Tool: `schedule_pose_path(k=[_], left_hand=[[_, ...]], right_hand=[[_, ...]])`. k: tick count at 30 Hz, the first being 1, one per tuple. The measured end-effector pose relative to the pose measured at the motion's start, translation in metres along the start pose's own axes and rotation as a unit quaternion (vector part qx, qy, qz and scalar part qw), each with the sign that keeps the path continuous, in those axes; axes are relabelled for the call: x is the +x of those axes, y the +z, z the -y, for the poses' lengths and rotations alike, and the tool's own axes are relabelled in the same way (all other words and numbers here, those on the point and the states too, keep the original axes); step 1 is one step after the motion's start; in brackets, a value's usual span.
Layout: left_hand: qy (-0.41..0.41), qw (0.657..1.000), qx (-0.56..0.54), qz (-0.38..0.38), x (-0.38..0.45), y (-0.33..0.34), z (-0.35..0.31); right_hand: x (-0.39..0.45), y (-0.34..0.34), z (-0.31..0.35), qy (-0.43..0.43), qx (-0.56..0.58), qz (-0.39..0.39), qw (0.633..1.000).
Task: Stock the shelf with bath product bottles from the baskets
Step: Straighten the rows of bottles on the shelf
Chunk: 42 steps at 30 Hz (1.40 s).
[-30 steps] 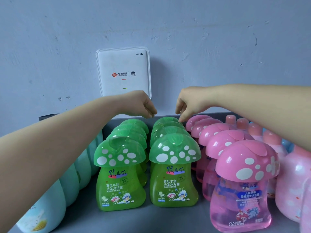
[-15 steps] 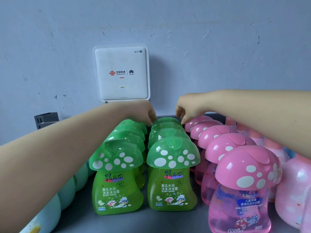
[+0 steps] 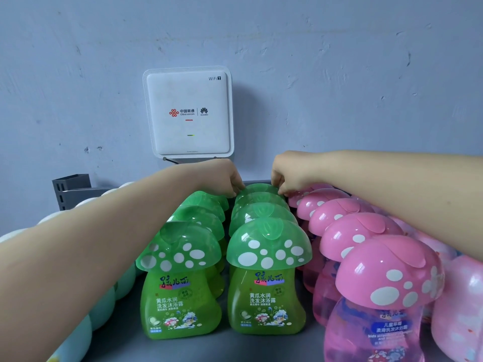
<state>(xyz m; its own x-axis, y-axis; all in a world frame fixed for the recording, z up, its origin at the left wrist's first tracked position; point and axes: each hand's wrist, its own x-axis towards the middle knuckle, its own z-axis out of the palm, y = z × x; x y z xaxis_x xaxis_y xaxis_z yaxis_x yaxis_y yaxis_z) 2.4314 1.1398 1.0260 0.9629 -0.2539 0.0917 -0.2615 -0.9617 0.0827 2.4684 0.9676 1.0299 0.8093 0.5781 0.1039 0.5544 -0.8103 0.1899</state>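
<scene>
A pale blue-grey wall [image 3: 339, 74] fills the far part of the scene, its paint marked with small scuffs and chips. Fixed to it, a little left of centre, is a white square router [image 3: 188, 112] with rounded corners, bearing "WiFi 7" at its top right, red and black logos in the middle, a short red bar below them and a small green light lower down. A dark grey slotted metal post [image 3: 68, 188] stands against the wall at the far left.

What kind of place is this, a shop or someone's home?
Probably a small shop or stockroom rather than a home, though I can't be sure. Many identical green mushroom-cap bottles and pink mushroom-cap bottles stand in neat rows on a grey metal shelf, with a WiFi router on the bare painted wall.
</scene>
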Motion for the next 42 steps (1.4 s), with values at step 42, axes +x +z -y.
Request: schedule_pose_path(k=[42], left_hand=[[0.056,0.954,-0.161,-0.248,-0.144,0.053,-0.153]], right_hand=[[-0.257,0.012,-0.006,0.057,0.129,-0.193,0.971]])
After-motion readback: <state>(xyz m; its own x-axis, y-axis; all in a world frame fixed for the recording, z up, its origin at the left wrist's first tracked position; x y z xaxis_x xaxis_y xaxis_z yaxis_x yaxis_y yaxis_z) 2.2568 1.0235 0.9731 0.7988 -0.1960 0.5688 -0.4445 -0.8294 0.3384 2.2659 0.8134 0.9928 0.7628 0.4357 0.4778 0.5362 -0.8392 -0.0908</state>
